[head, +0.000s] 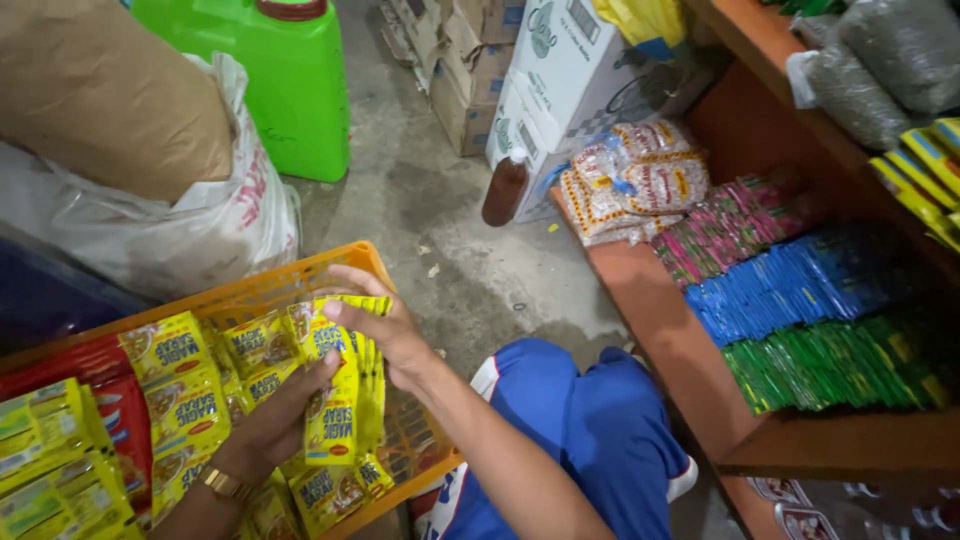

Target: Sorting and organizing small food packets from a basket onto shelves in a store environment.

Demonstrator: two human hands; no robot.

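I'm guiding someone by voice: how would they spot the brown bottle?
Start at the white cartons stacked on the concrete floor beside the wooden shelf. The brown bottle leans against their base, the only bottle there, dark with a pale cap.

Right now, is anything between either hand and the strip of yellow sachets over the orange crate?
Nothing visible. Both hands already grip the strip of yellow sachets: the right hand pinches its top edge, and the left hand holds it lower down. The strip hangs over the orange crate with other yellow sachets lying below.
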